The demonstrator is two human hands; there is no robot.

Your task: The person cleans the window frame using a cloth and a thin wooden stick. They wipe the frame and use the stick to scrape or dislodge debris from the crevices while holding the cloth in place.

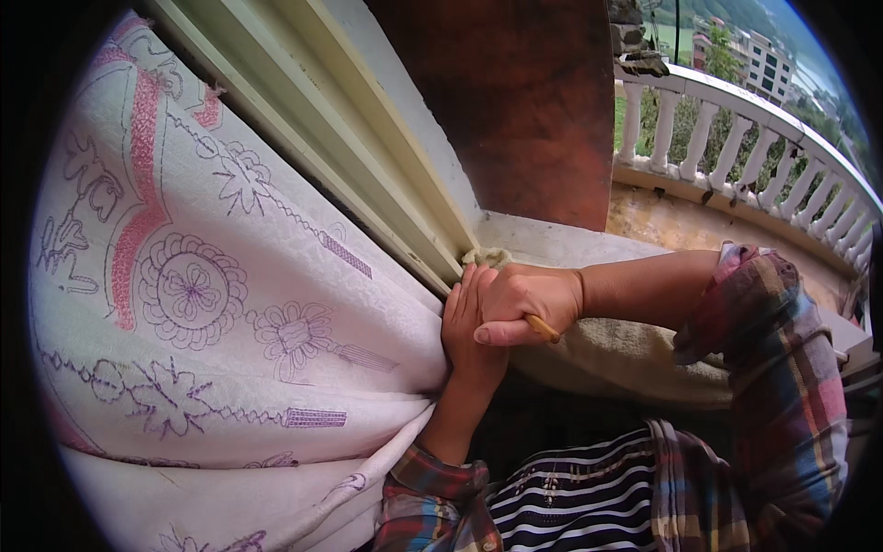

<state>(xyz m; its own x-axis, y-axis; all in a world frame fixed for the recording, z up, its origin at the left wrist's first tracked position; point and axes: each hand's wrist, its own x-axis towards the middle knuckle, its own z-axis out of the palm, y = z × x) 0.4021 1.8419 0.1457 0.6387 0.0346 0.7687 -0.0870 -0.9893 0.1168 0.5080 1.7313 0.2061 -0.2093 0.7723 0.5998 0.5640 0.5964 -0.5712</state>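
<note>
My right hand is closed around a slim wooden handle, whose rounded end sticks out below the fist. Whatever the handle belongs to is hidden. Partly under that fist, my left hand lies with its fingers stretched and close together, its fingertips at the lower end of a cream grooved frame. Whether it grips anything is hidden. Just beyond the fingers is a bunched beige cloth. White fabric with purple and pink floral stitching drapes down to the left hand's side.
A beige towel-like cloth hangs below my right forearm. Behind it runs a pale ledge, beside a reddish-brown panel. At the upper right stands a white balustrade, with greenery and buildings beyond.
</note>
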